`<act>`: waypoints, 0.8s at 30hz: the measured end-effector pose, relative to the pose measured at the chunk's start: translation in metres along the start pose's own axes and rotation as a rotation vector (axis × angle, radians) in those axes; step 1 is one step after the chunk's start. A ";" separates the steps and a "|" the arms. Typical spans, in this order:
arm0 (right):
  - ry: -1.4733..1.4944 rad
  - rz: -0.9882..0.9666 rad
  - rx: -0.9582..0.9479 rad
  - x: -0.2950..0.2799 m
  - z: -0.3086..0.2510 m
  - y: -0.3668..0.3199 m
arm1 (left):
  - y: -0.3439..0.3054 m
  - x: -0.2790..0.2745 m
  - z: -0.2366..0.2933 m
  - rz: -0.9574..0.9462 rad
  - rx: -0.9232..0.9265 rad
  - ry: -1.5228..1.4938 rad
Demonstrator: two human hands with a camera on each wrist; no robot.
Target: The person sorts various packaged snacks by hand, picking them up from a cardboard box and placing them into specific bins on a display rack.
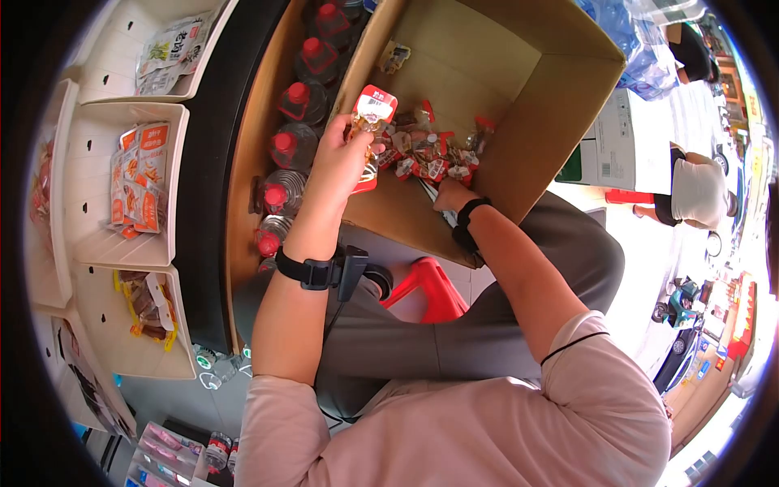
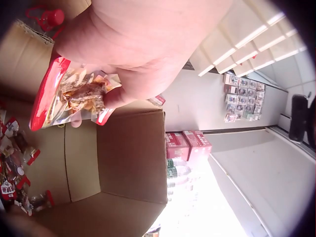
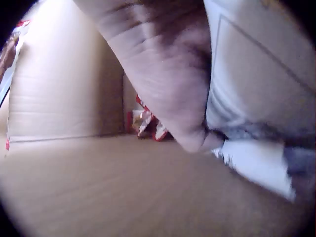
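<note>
The left hand point(image 1: 337, 162) grips red-edged clear snack packets point(image 1: 373, 109) above the near left side of a cardboard box point(image 1: 454, 49). In the left wrist view, its thumb and fingers pinch a packet point(image 2: 84, 96) with brown food inside. Down in the box, the right hand point(image 1: 454, 197) is beside a pile of red and white packets point(image 1: 430, 158). Whitish material point(image 3: 261, 165) lies against the right hand point(image 3: 163, 74) in the right wrist view; the fingertips are hidden, so its hold is unclear.
Red-capped bottles point(image 1: 284, 146) line the box's left side. Farther left, white bins point(image 1: 89, 183) hold snack packets. A red stool point(image 1: 426, 288) stands below the box. At the right are a white carton point(image 1: 613, 138) and a person point(image 1: 698, 191).
</note>
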State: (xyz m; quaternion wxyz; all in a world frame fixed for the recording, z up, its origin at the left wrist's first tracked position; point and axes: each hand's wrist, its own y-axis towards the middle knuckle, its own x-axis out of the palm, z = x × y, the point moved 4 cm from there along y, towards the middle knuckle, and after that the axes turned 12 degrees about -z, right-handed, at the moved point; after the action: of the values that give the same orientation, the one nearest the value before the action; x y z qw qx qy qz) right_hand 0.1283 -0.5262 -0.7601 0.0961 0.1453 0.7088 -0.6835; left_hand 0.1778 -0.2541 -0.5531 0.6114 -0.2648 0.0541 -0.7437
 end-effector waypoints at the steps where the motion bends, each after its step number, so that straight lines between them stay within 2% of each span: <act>1: 0.036 -0.101 -0.004 -0.011 -0.001 -0.015 | 0.000 0.000 -0.001 -0.002 0.007 -0.012; 2: 0.072 -0.200 -0.009 -0.019 -0.004 -0.026 | -0.001 0.000 -0.001 -0.005 0.016 -0.023; 5: 0.216 -0.283 0.047 -0.006 0.006 -0.016 | -0.002 0.001 -0.002 -0.013 0.034 -0.028; 6: 0.103 -0.242 0.048 -0.014 0.000 -0.031 | 0.000 0.000 -0.003 -0.017 0.038 -0.032; 9: 0.037 -0.127 0.042 -0.011 -0.012 -0.053 | -0.003 0.001 0.001 -0.013 0.057 -0.028; 10: 0.039 -0.149 0.049 -0.012 -0.012 -0.053 | -0.002 0.000 0.000 -0.015 0.064 -0.017; 13: 0.350 -0.358 -0.082 -0.031 -0.003 -0.074 | 0.005 -0.004 -0.008 -0.022 0.077 0.077; 14: 0.498 -0.245 -0.231 -0.036 0.009 -0.072 | 0.009 -0.005 -0.011 -0.027 0.086 0.148; 16: 0.405 -0.369 -0.174 -0.085 -0.010 -0.136 | 0.012 -0.005 -0.018 -0.019 0.108 0.285; 18: 0.479 -0.042 -0.328 -0.123 -0.013 -0.187 | 0.011 -0.004 -0.021 0.017 0.145 0.415; 21: 0.672 0.298 -0.538 -0.156 -0.003 -0.226 | -0.009 0.016 -0.007 0.043 0.044 0.604; 22: 0.707 0.362 -0.557 -0.160 -0.005 -0.242 | -0.007 0.020 -0.006 0.048 0.012 0.719; 24: 0.784 0.486 -0.597 -0.156 -0.014 -0.268 | -0.020 0.045 0.006 -0.137 0.049 0.286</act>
State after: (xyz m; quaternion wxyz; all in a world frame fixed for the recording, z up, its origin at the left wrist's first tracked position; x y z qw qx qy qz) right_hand 0.1856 -0.5306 -0.4547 0.0171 0.5152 0.8007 -0.3054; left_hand 0.1581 -0.2901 -0.5254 0.5515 -0.1443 0.1044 -0.8150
